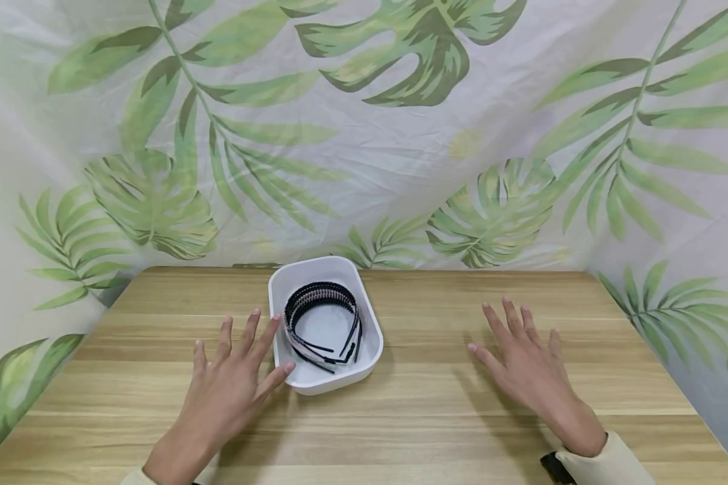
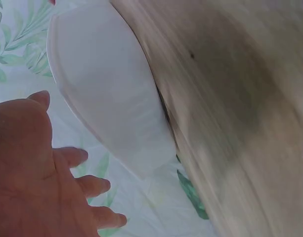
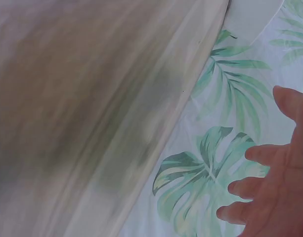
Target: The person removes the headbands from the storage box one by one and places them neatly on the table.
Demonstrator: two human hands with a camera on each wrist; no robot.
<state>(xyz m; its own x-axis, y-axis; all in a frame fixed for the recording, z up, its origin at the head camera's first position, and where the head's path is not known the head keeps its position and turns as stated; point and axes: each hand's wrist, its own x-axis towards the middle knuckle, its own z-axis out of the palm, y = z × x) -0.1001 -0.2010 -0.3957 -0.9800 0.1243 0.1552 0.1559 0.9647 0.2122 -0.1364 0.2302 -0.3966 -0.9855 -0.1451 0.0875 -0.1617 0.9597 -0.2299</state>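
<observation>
A white plastic bin stands slightly turned on the table, left of the middle. Inside it lie several thin headbands, dark and pale, nested together with their ends toward the front. My left hand is spread beside the bin's left side, index finger and thumb close to the rim; whether they touch it I cannot tell. In the left wrist view the bin's outer wall shows beyond the thumb. Off to the right, my right hand hovers above the wood, fingers spread, holding nothing.
The wood-grain table reaches back to a hanging cloth printed with green leaves. The bin's far end sits near the table's back edge. Pale sleeves cover both forearms, and a black band shows at the right wrist.
</observation>
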